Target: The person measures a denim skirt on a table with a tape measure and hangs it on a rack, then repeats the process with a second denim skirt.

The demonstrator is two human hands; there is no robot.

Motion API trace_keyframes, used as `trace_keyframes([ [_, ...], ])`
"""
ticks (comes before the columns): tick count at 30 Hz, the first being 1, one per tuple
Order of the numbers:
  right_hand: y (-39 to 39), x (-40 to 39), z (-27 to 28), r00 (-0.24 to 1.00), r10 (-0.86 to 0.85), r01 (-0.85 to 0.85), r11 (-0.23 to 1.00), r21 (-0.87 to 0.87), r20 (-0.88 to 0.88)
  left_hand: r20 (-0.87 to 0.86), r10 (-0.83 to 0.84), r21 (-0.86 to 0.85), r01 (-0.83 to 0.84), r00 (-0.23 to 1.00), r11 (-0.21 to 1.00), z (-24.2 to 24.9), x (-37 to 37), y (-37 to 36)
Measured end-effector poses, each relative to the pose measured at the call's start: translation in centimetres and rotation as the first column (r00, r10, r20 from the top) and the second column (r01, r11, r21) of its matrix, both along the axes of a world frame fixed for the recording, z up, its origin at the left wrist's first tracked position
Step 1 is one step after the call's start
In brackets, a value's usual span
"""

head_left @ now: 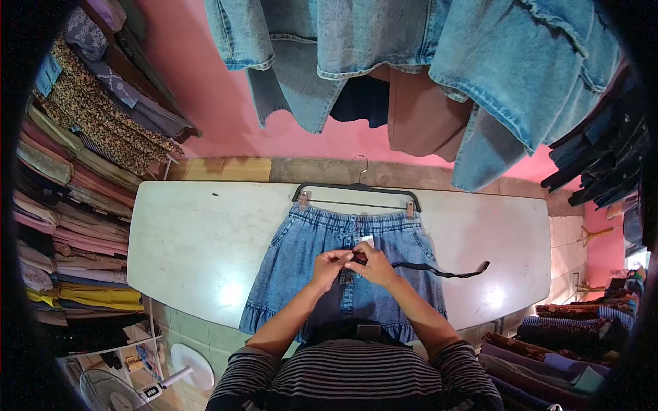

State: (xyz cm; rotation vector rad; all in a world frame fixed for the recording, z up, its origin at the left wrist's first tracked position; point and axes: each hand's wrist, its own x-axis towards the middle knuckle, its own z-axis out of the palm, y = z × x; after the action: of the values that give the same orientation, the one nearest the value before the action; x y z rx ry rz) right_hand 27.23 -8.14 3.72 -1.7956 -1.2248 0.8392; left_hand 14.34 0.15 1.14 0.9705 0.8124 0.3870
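A blue denim skirt [271, 274] with an elastic waist and ruffled hem lies on the white table, clipped to a black hanger [319, 192]. Over its front, my left hand [332, 268] and my right hand [373, 266] meet with fingers pinched close together. Between them they grip a thin black strap [445, 273], whose loose end runs out to the right past the skirt onto the table. The part inside my fingers is mostly hidden. A small white tag [367, 241] shows at the skirt front, just above my right hand.
The white table [185, 253] spans the middle. Denim garments [384, 38] hang overhead at the back. Folded clothes [75, 226] are stacked at the left, with more stacks [548, 349] at the lower right. A fan [113, 390] stands at the lower left.
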Motion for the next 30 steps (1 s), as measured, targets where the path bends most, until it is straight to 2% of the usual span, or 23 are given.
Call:
trace_keyframes([
  [1,0.1,0.1,0.1,1.000,-0.028,0.029,0.997,0.067,-0.008,0.054,0.020,-0.030,-0.019,0.998,0.999,-0.3,0.0,0.1],
  [2,0.3,0.3,0.2,0.999,-0.027,0.028,0.998,0.063,-0.017,0.109,0.042,-0.060,-0.035,0.993,0.998,-0.6,0.1,0.2],
  [4,0.4,1.1,0.5,1.000,0.019,-0.019,0.998,0.062,0.006,0.114,0.035,-0.070,-0.028,0.993,0.997,-1.5,0.4,1.3],
  [5,0.4,1.7,0.6,0.989,0.035,-0.046,0.996,0.073,0.144,0.035,0.104,0.221,-0.109,0.994,0.969,-2.8,0.2,2.8],
  [6,0.2,2.7,0.6,0.990,0.033,-0.043,0.997,0.071,0.139,-0.022,0.188,0.498,-0.152,0.982,0.853,-3.7,-0.2,4.5],
  [8,-0.6,5.2,0.7,0.962,-0.098,0.091,0.995,0.039,0.254,0.017,0.490,0.652,-0.381,0.871,0.655,-3.3,-1.0,9.1],
  [10,-1.8,7.7,0.7,0.948,-0.144,0.160,0.986,-0.035,0.282,0.172,0.625,0.546,-0.601,0.762,0.583,-3.1,-1.7,12.6],
  [11,-2.4,8.7,0.6,0.931,-0.185,0.227,0.969,-0.102,0.315,0.173,0.622,0.545,-0.600,0.763,0.585,-3.4,-2.2,13.8],
  [13,-3.3,9.8,-0.3,0.926,-0.196,0.232,0.970,-0.078,0.323,-0.045,0.663,0.662,-0.475,0.748,0.580,-4.2,-2.9,15.7],
  [14,-3.7,10.2,-0.9,0.922,-0.203,0.234,0.971,-0.057,0.330,-0.044,0.657,0.659,-0.472,0.753,0.585,-4.6,-3.1,16.1],
  [16,-3.9,10.4,-0.8,0.921,-0.170,0.206,0.976,-0.068,0.350,-0.123,0.573,0.708,-0.333,0.810,0.622,-5.6,-2.9,16.2],
  [17,-4.1,10.7,-0.7,0.922,-0.129,0.169,0.982,-0.079,0.364,-0.122,0.562,0.703,-0.328,0.818,0.630,-6.0,-2.9,16.2],
  [19,-4.5,12.0,-0.2,0.943,-0.127,0.172,0.977,-0.124,0.308,0.053,0.532,0.565,-0.465,0.845,0.682,-6.6,-3.0,16.2],
  [20,-4.5,12.8,0.1,0.963,-0.115,0.157,0.974,-0.162,0.243,0.054,0.524,0.561,-0.460,0.850,0.688,-6.9,-3.1,16.3],
  [22,-4.8,14.8,0.2,0.939,-0.152,0.202,0.970,-0.138,0.307,-0.034,0.575,0.639,-0.425,0.818,0.641,-6.4,-3.1,16.2],
  [24,-4.9,16.5,-0.5,0.901,-0.222,0.281,0.953,-0.112,0.374,-0.020,0.570,0.615,-0.439,0.821,0.655,-5.8,-2.8,15.9],
  [27,-5.0,17.8,-1.1,0.880,-0.197,0.295,0.940,-0.171,0.433,0.067,0.582,0.529,-0.524,0.810,0.668,-5.8,-2.7,15.7],
  [30,-4.9,18.3,-1.2,0.922,-0.194,0.286,0.924,-0.252,0.336,0.026,0.583,0.537,-0.503,0.812,0.677,-5.8,-2.8,15.7],
])
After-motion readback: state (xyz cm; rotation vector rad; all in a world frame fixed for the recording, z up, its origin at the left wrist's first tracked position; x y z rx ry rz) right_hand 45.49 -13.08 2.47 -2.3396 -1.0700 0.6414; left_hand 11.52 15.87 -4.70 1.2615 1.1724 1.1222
